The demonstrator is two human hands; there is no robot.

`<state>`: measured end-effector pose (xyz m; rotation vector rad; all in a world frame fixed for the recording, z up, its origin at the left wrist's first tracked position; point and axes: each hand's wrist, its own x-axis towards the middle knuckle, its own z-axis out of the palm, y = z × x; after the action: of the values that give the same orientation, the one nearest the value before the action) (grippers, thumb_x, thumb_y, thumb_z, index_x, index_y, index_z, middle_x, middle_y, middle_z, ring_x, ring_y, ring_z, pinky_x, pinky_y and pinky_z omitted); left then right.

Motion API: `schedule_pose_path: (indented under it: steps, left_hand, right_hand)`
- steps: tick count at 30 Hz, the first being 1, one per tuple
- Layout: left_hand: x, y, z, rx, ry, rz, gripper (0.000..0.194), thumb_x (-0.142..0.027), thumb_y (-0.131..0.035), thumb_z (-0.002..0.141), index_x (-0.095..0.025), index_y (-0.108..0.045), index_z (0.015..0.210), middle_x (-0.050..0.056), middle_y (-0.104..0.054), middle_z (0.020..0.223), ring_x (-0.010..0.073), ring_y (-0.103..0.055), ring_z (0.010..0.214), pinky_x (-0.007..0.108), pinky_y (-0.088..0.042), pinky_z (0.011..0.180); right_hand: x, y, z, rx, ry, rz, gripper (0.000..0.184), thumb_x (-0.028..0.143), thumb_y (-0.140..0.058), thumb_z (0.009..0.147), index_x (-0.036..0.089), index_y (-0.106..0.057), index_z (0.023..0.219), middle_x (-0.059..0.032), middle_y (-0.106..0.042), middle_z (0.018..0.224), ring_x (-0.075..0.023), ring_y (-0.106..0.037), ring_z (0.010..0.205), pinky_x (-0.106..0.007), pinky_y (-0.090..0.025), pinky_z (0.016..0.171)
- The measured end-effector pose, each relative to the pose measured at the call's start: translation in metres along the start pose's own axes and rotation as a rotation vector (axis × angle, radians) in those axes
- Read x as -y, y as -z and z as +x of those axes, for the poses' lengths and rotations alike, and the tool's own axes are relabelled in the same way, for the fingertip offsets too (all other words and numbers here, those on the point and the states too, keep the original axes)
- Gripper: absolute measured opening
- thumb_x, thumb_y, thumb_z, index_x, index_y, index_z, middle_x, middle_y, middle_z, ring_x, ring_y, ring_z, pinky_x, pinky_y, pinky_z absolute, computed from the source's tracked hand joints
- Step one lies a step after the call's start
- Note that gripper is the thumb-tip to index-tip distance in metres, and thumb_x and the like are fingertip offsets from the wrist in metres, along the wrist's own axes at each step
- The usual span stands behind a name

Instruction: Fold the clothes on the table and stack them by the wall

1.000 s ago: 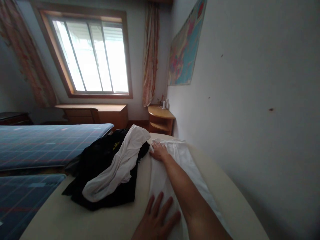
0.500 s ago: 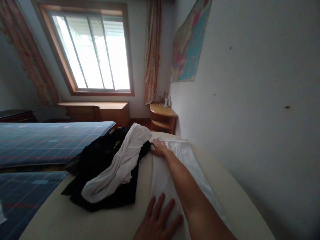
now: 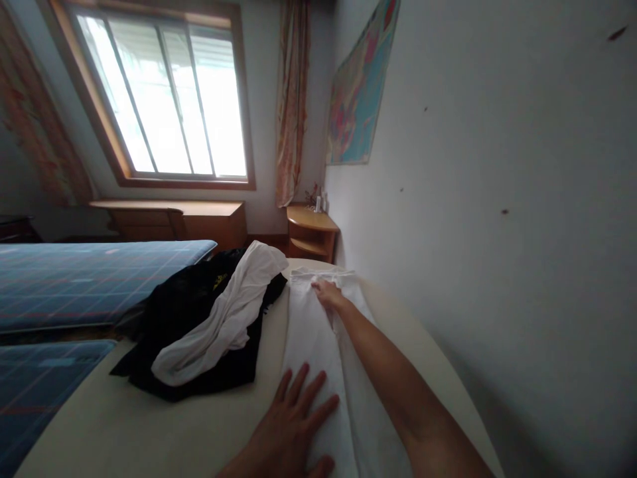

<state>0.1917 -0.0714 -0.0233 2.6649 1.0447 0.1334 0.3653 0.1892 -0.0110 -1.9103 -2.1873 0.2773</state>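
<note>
A pair of white trousers point(image 3: 313, 332) lies lengthwise on the pale round table point(image 3: 164, 438), with its waist end away from me. My left hand point(image 3: 298, 418) rests on the near part of the cloth, open, with its fingers spread. Farther out, my right hand point(image 3: 328, 293) is at the waist end, its fingers drawn together on the fabric; the fingertips are partly hidden. To the left lies a heap of black clothing point(image 3: 174, 305), with a crumpled white garment point(image 3: 223, 325) draped over it.
Two blue plaid mattresses point(image 3: 99, 285) stand left of the table. A plain wall point(image 3: 472, 279) runs close along the right side. Beyond the table are a corner shelf unit point(image 3: 312, 222) and a wooden desk point(image 3: 213, 211) under the window.
My right hand has moved right across the waist end, its spread fingers now drawn together. The left hand has slid slightly forward. The trousers look flatter, and the view has turned a little right.
</note>
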Motion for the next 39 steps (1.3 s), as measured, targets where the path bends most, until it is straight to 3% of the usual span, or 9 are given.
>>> schedule_pose_path:
  steps: [4, 12, 17, 20, 24, 32, 39]
  left_hand:
    - [-0.002, 0.004, -0.001, -0.01, 0.0, -0.022, 0.077, -0.053, -0.059, 0.085, -0.037, -0.028, 0.153, 0.005, -0.017, 0.163, 0.0438, -0.01, 0.147, 0.071, -0.016, 0.112]
    - [-0.005, 0.01, -0.004, -0.039, -0.011, -0.034, 0.077, -0.047, -0.062, 0.084, -0.038, -0.029, 0.152, 0.004, -0.017, 0.163, 0.0409, -0.01, 0.148, 0.067, -0.016, 0.114]
    - [-0.006, 0.011, -0.006, -0.014, 0.014, -0.031, 0.074, -0.046, -0.06, 0.086, -0.038, -0.028, 0.153, 0.004, -0.016, 0.164, 0.0397, -0.009, 0.148, 0.067, -0.014, 0.115]
    - [-0.005, 0.008, -0.005, -0.027, 0.013, -0.033, 0.077, -0.045, -0.062, 0.085, -0.038, -0.028, 0.153, 0.003, -0.013, 0.164, 0.0399, -0.007, 0.149, 0.066, -0.013, 0.116]
    - [-0.004, 0.006, -0.004, -0.056, 0.027, -0.031, 0.077, -0.04, -0.063, 0.084, -0.039, -0.028, 0.152, 0.002, -0.012, 0.165, 0.0376, -0.007, 0.149, 0.063, -0.013, 0.118]
    - [-0.002, 0.011, -0.004, -0.131, 0.094, 0.017, 0.06, -0.037, -0.057, 0.091, -0.032, -0.039, 0.148, 0.005, -0.029, 0.16, 0.0307, -0.02, 0.148, 0.057, -0.019, 0.119]
    - [0.001, 0.008, -0.01, -0.153, 0.091, 0.002, 0.057, -0.035, -0.053, 0.094, -0.031, -0.038, 0.149, 0.005, -0.029, 0.16, 0.029, -0.022, 0.148, 0.055, -0.023, 0.119]
  right_hand:
    - [0.0, -0.002, -0.001, -0.001, 0.077, -0.002, 0.049, 0.023, -0.037, 0.096, 0.029, -0.05, 0.143, 0.0001, -0.042, 0.154, -0.0221, -0.042, 0.134, -0.035, -0.03, 0.111]
    - [0.006, 0.01, -0.033, -0.059, 0.117, -0.047, 0.048, 0.024, -0.036, 0.098, 0.019, -0.048, 0.144, -0.0075, -0.023, 0.162, -0.0224, -0.027, 0.145, -0.035, -0.022, 0.116]
    - [0.022, 0.014, -0.098, 0.0, 0.132, -0.069, 0.053, 0.043, -0.052, 0.091, 0.022, -0.053, 0.14, -0.011, -0.03, 0.159, -0.0302, -0.028, 0.144, -0.047, -0.022, 0.116]
    - [0.026, 0.008, -0.146, 0.1, 0.119, -0.042, 0.063, 0.059, -0.038, 0.094, 0.028, -0.039, 0.149, -0.0102, -0.022, 0.162, -0.038, -0.017, 0.147, -0.065, -0.014, 0.112]
    - [0.022, 0.002, -0.177, 0.159, 0.128, 0.001, 0.065, 0.058, -0.027, 0.098, 0.028, -0.025, 0.155, -0.0074, -0.012, 0.165, -0.0372, -0.005, 0.149, -0.064, -0.005, 0.114]
    - [0.015, -0.005, -0.146, 0.133, 0.139, -0.006, 0.061, 0.051, -0.017, 0.101, 0.026, -0.024, 0.156, -0.0028, -0.012, 0.165, -0.0323, -0.004, 0.15, -0.058, -0.004, 0.117]
    - [0.013, -0.004, -0.093, 0.122, 0.105, -0.043, 0.058, 0.05, -0.019, 0.101, 0.029, -0.026, 0.155, -0.0015, -0.015, 0.164, -0.0299, -0.008, 0.15, -0.057, -0.005, 0.117]
